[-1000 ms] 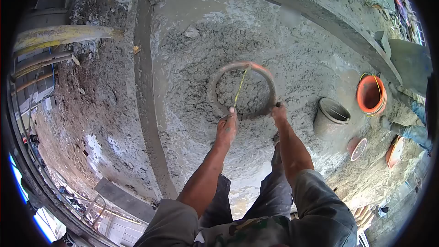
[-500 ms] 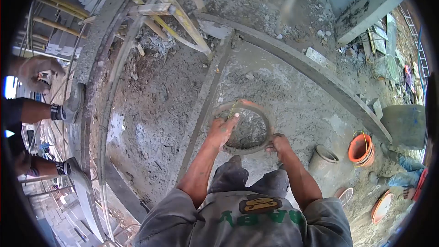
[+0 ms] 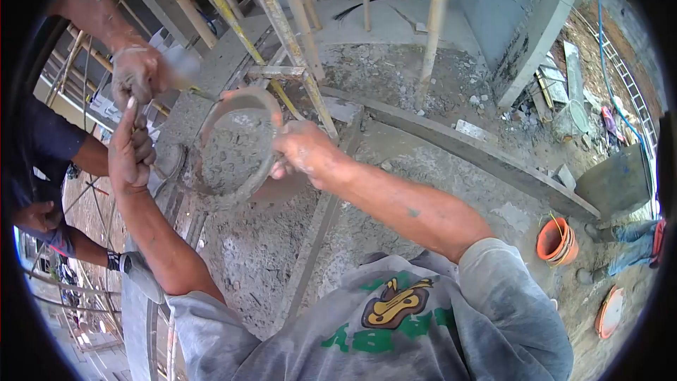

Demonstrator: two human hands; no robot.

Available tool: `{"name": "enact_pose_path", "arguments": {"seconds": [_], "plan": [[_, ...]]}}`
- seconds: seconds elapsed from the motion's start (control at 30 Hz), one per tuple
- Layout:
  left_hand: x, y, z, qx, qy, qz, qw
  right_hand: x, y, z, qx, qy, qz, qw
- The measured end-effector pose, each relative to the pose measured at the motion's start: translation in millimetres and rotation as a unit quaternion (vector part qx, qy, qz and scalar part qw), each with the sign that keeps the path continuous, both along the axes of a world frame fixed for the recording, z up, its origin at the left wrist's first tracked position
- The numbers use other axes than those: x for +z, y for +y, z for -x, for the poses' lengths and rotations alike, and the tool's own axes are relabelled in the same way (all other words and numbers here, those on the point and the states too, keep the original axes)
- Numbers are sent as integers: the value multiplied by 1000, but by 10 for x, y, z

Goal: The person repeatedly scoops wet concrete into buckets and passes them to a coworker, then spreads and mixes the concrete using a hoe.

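Building site: rough, muddy ground (image 3: 247,261) beneath the person, with a grey wall (image 3: 508,21) at the far side.
Bucket: the bucket (image 3: 250,95) is raised off the ground in front of the person, left of the middle of the view, tipped so that its mouth faces the camera.
Mix: wet, lumpy grey mix (image 3: 236,148) lies inside it.
Right hand: the right hand (image 3: 307,152) is closed on the bucket's near right rim, the arm stretched across the body.
Left hand: the left hand (image 3: 130,148) is to the left of the bucket, thumb pointing up and the other fingers bent; I cannot tell whether they pinch anything.
Co-worker: another person's hand (image 3: 137,74) comes in from the upper left, just above the left thumb; whether the two touch is unclear.
Concrete edge: a low concrete edge (image 3: 465,141) runs beyond the bucket towards the right.
Poles: upright wooden poles (image 3: 434,35) stand farther back.
Right side: orange pails (image 3: 557,240) sit on the ground near someone's jeans (image 3: 631,243), well apart from the raised bucket.
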State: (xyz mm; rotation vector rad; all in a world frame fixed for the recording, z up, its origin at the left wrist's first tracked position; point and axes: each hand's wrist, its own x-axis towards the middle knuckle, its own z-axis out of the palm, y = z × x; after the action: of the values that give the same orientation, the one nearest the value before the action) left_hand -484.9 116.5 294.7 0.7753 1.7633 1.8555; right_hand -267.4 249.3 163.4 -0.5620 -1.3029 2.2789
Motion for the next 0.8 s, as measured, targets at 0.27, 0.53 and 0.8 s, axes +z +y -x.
{"name": "enact_pose_path", "arguments": {"seconds": [0.27, 0.53, 0.8], "plan": [[-202, -185, 160, 375, 452, 49, 808, -668, 141, 56, -147, -148, -344, 916], [-2969, 902, -1637, -93, 117, 186, 971, -4480, -348, -3422, -56, -667, -99, 736], [-5528, 697, -4596, -352, 195, 402, 822, -5615, -1392, -6356, -272, -724, 137, 619]]}}
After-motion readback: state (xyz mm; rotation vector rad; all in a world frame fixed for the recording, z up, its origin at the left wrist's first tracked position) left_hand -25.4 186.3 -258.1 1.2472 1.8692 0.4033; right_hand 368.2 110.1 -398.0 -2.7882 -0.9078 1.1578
